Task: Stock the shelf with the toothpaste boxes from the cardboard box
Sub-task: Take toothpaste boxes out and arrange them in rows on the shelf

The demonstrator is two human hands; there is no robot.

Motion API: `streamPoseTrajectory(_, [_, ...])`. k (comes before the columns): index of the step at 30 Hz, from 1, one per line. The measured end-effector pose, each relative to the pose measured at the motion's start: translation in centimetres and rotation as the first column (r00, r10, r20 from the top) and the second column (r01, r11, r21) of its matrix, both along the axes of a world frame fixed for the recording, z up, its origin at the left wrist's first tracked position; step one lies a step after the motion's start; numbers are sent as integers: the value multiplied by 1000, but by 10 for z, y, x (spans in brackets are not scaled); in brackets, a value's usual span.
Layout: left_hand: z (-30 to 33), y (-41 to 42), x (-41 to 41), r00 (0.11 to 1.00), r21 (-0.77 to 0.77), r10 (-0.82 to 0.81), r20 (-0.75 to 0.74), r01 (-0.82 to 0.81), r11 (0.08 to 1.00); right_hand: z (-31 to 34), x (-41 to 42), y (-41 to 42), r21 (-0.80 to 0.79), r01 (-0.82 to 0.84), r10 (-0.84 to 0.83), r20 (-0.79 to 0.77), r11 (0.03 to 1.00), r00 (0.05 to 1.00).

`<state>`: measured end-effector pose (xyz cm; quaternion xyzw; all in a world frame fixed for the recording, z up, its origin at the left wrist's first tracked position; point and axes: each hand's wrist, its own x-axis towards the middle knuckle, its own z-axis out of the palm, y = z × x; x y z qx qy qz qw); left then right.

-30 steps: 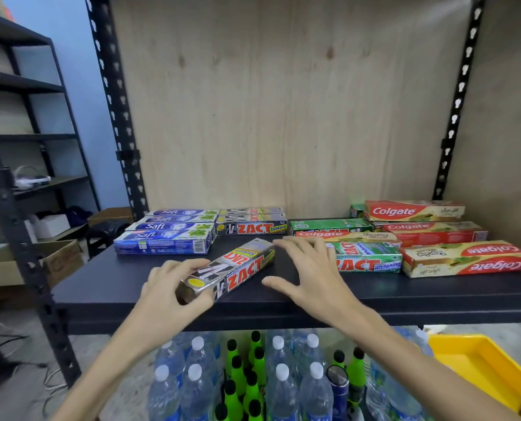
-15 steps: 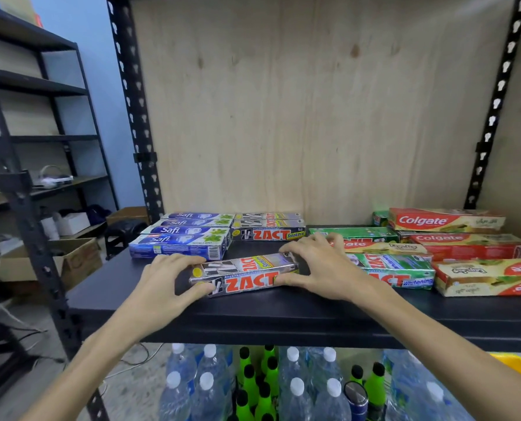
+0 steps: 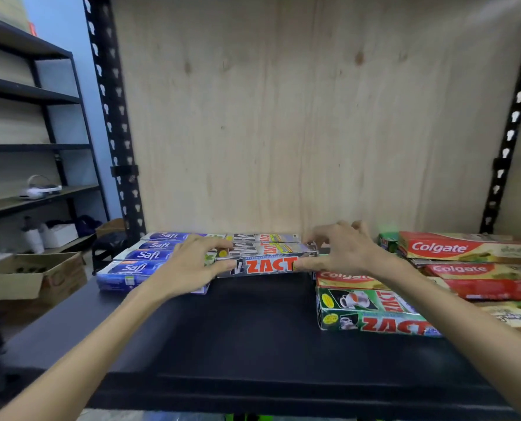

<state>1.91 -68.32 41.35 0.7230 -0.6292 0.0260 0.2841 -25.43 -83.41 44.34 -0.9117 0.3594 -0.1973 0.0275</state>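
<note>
A grey Zact toothpaste box [image 3: 265, 264] lies lengthwise on the black shelf [image 3: 238, 338], pushed up against other grey Zact boxes [image 3: 265, 240] behind it. My left hand [image 3: 189, 265] holds its left end with thumb and fingers. My right hand [image 3: 341, 250] holds its right end the same way. Blue Safi boxes [image 3: 140, 259] lie in a stack to the left. Red Colgate boxes [image 3: 465, 247] and a green Zact box [image 3: 371, 314] lie to the right. The cardboard box [image 3: 28, 275] stands on the floor at the far left.
A plywood back panel [image 3: 283, 117] closes the shelf behind the boxes. Black slotted uprights [image 3: 113, 117] frame the bay. Another dark shelving unit [image 3: 31, 147] stands at the left with small items on it.
Both hands slid the grey Zact box from the middle of the shelf back against the other Zact boxes. The camera moved closer to the shelf.
</note>
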Motion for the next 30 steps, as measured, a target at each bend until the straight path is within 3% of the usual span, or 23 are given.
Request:
streamPoseTrajectory(6, [-15, -16, 19, 999, -1, -28, -38, 28, 1000, -17, 13, -18, 216, -149, 117, 156, 965, 981])
streamPoseTrajectory(11, [-21, -20, 17, 998, -27, 4, 56, -2, 1000, -22, 8, -23, 164, -152, 133, 123, 975, 983])
streamPoseTrajectory(18, [-23, -18, 14, 995, -36, 17, 103, -14, 999, -17, 18, -21, 39, -47, 50, -83, 998, 995])
streamPoseTrajectory(30, [-25, -14, -4, 965, -104, 170, 201, -151, 983, -21, 29, -24, 44, -4, 6, -29, 999, 1000])
